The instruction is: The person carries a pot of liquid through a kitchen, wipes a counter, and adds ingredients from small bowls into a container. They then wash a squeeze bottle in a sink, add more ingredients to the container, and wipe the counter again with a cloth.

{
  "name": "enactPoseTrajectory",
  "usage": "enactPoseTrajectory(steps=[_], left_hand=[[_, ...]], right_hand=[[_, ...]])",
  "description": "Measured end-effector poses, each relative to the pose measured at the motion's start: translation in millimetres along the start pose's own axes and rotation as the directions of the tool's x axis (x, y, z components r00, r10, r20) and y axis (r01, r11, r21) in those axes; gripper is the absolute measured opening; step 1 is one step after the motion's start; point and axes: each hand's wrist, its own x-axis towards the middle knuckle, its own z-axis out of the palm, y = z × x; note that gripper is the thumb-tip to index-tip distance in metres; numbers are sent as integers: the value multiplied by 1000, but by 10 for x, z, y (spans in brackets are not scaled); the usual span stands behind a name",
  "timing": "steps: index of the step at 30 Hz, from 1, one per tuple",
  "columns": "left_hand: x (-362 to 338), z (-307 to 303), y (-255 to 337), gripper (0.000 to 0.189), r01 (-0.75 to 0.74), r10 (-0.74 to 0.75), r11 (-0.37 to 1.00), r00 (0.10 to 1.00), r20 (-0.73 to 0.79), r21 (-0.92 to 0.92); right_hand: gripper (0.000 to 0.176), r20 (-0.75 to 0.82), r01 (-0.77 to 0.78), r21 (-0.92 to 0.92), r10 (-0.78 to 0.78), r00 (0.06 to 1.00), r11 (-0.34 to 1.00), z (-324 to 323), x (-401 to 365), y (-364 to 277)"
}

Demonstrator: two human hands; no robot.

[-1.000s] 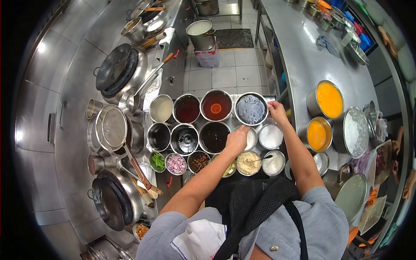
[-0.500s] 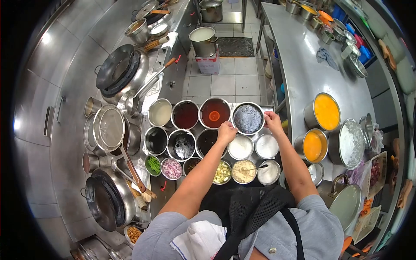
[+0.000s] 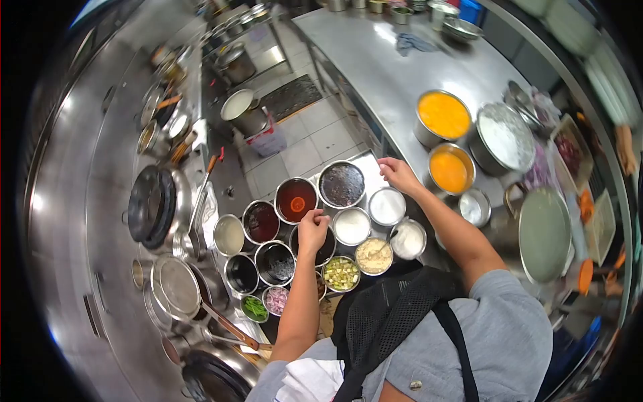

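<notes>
Steel everywhere on my feed; the grainy pot (image 3: 342,184), filled with something dark, stands at the far end of the container cluster, just beside the red sauce pot (image 3: 297,199). The left hand (image 3: 313,229) is curled at its near-left rim, fingers bent. The right hand (image 3: 398,175) sits at its right side, fingers loosely curved. From this angle I cannot tell whether either hand actually grips the rim. 2 white bowls (image 3: 351,226) lie just nearer, between the hands.

The pot (image 3: 342,184) stands between the left hand (image 3: 313,230) and the right hand (image 3: 398,175).
</notes>
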Motion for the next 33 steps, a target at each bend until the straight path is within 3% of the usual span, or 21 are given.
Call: enactPoseTrajectory(steps=[4, 7, 8, 10, 13, 14, 15, 17, 19, 22, 24, 26, 27, 29, 30, 31, 33], left_hand=[[-261, -168, 153, 31, -116, 119, 991, 992, 38, -71], [-353, -206, 243, 26, -258, 267, 945, 963, 19, -199], [-368, -169, 299, 26, -351, 356, 906, 934, -22, -237], [-439, -160, 472, 20, -310, 329, 926, 943, 55, -216], [-613, 5, 753, 22, -430, 460, 843, 888, 18, -323], [-707, 31, 865, 22, -382, 427, 863, 902, 72, -332], [-788, 77, 959, 22, -332, 387, 884, 915, 116, -330], [-969, 285, 1096, 22, -388, 460, 831, 882, 99, -399], [-1167, 476, 1244, 21, -487, 570, 785, 810, 139, -383], [-1580, 759, 1447, 17, -449, 576, 808, 739, 349, -382], [-1866, 983, 1571, 17, -448, 595, 802, 665, 452, -395], [-2271, 1187, 1774, 18, -396, 603, 794, 603, 523, -461], [-2344, 1437, 1692, 19, -438, 647, 762, 548, 530, -477], [-2622, 1799, 1778, 20, -415, 634, 774, 501, 590, -479], [-2782, 1924, 1935, 22, -492, 665, 741, 449, 596, -456], [-2918, 2128, 1979, 22, -490, 662, 746, 468, 586, -451], [-3170, 2611, 2103, 26, -437, 649, 757, 417, 636, -486]], right_hand=[[28, -65, -18, 188, 30, 997, 982, -150, -1011, -74], [25, -139, -77, 178, 102, 985, 981, -5, -1975, 48], [24, -143, -109, 155, 131, 981, 982, 64, -2318, 135], [23, -187, -194, 74, 205, 961, 978, 210, -3015, 185], [25, -190, -327, -81, 307, 932, 942, 280, -4019, 217], [26, -226, -356, -122, 323, 919, 927, 293, -4296, 331], [28, -246, -405, -103, 372, 895, 908, 259, -4554, 336], [27, -343, -501, -33, 461, 818, 865, 148, -4992, 344], [26, -505, -479, -65, 386, 772, 875, -44, -5389, 543], [25, -679, -590, 107, 493, 545, 800, -535, -5981, 819], [25, -821, -541, 166, 419, 387, 825, -904, -6323, 952], [22, -872, -457, 218, 383, 305, 862, -1279, -6554, 931], [21, -897, -447, 205, 350, 271, 871, -1464, -6641, 932], [22, -901, -416, 213, 342, 265, 884, -1820, -6763, 1022], [22, -914, -370, 189, 300, 272, 910, -1989, -6799, 1063], [22, -924, -320, 166, 261, 280, 933, -2154, -6822, 1085], [25, -927, -328, 110, 216, 308, 938, -2427, -6832, 1058]])
